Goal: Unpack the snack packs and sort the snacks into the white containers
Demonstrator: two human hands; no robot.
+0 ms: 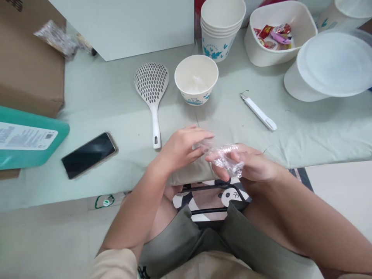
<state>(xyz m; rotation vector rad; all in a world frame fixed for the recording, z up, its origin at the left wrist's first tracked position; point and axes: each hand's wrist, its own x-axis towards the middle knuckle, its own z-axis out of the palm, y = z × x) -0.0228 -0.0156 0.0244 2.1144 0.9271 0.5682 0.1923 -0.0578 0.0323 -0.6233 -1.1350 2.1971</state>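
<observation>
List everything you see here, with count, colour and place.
Crumpled plastic: 1, clear, in the right hand
Ladle: 1, whitish, left of the single cup
Single cup: 1, white and blue, upright
Cup stack: 1, white and blue, behind it
Sweets tub: 1, white, back right
Sweets: several, red and purple, inside
Lidded tub: 1, white, far right
Slim tool: 1, white, right
Phone: 1, black, left
Jug: 1, teal, left edge
Carton: 1, brown, back left
Tablecloth: 1, pale green, underneath
Panda-print item: 1, multicoloured, below table edge
Left hand: 1, bare, by the plastic
Right hand: 1, bare, centre
</observation>
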